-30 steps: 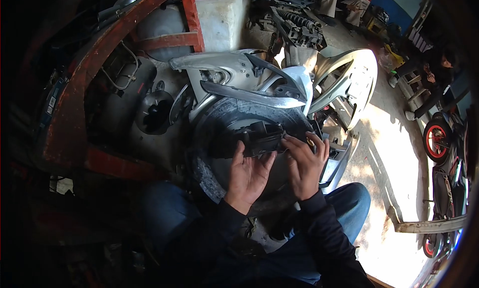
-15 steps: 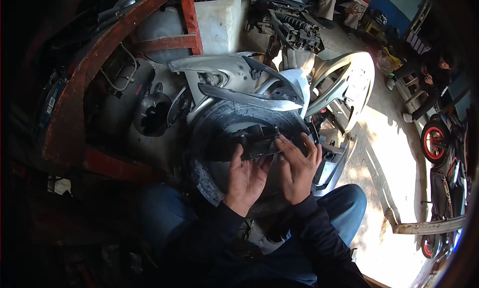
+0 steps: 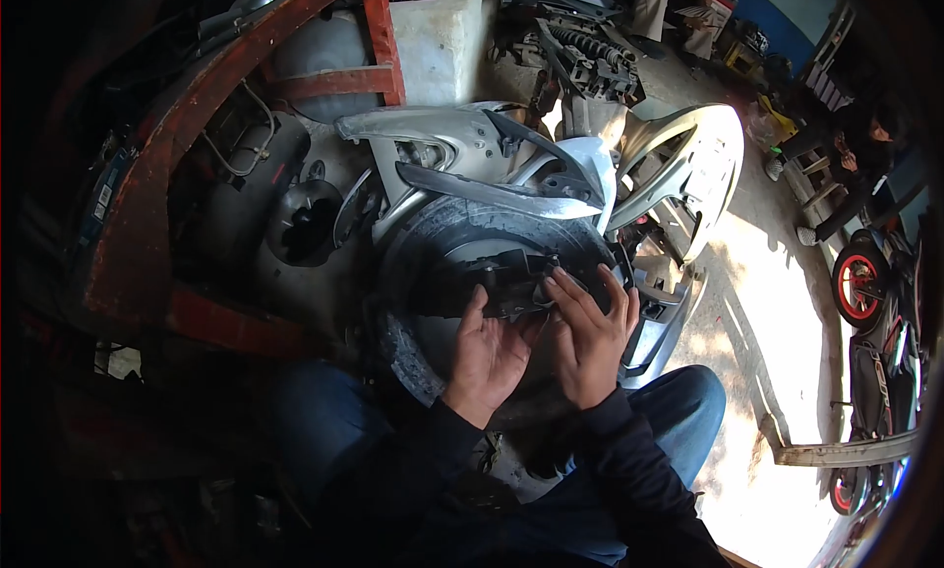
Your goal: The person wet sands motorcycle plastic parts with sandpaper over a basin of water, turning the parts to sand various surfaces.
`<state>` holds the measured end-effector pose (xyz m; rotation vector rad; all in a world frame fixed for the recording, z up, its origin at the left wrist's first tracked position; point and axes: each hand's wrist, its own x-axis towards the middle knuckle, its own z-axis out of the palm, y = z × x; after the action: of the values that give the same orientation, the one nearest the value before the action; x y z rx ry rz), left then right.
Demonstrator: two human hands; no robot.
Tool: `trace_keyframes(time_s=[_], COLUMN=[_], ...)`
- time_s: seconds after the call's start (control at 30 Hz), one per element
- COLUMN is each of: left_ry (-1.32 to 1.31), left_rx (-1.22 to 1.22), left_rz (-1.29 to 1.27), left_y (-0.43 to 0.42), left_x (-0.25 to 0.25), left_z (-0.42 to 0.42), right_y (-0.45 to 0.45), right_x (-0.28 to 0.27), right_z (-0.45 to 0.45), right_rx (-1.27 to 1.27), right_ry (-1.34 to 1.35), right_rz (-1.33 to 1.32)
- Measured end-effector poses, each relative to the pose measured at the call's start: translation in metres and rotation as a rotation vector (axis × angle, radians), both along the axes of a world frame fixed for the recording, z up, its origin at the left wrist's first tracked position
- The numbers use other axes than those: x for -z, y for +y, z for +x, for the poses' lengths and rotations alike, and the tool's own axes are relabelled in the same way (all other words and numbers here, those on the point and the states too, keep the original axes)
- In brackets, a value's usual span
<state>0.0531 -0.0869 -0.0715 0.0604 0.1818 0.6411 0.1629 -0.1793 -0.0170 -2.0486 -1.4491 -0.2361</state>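
Both my hands grip a dark, boxy plastic part [image 3: 501, 285] above the middle of a worn tire [image 3: 408, 357]. My left hand [image 3: 489, 357] supports it from below on the left, thumb up along its near edge. On the right end, my right hand [image 3: 593, 337] pinches it between thumb and fingers, the other fingers raised. The part's exact kind is hard to make out against the shadow. Just beyond the tire lie silver-grey motorcycle body panels [image 3: 442, 140] and a long dark trim strip [image 3: 497, 192].
A rusty red metal frame [image 3: 147, 204] curves along my left, near a grey cylindrical tank [image 3: 241, 194]. A pale curved fairing [image 3: 703, 175] stands right of the panels. Farther right are a motorcycle with a red-rimmed wheel [image 3: 858, 283], a wooden beam [image 3: 836, 452] and a seated person [image 3: 851, 165].
My right-hand fingers have shifted slightly on the dark part, which stays over the tire. The whole view has moved a little; the surrounding parts are where they were.
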Motion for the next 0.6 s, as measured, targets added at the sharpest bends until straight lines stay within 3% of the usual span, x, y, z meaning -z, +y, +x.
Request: trace_keyframes(time_s=[0.07,0.13,0.2,0.4,0.6], left_ry=[-0.111,0.06,0.062,0.606,0.663], left_rx=[0.115,0.088,0.114,0.056,0.077], left_rz=[-0.05,-0.146,-0.134,0.048,0.227], left_y=[0.002,-0.004,-0.007,-0.007,0.009], left_x=[0.012,0.008,0.018,-0.023,-0.02], left_z=[-0.005,-0.004,-0.007,-0.008,-0.022], right_y=[-0.001,0.002,0.004,-0.01,-0.016], right_x=[0.002,0.004,-0.003,0.001,-0.009], right_z=[-0.005,-0.021,-0.013,-0.007,-0.015], right_rx=[-0.053,-0.189,-0.206,-0.347,-0.429], right_ry=[0.012,0.035,0.013,0.048,0.037], right_rz=[-0.011,-0.033,-0.05,-0.132,-0.206])
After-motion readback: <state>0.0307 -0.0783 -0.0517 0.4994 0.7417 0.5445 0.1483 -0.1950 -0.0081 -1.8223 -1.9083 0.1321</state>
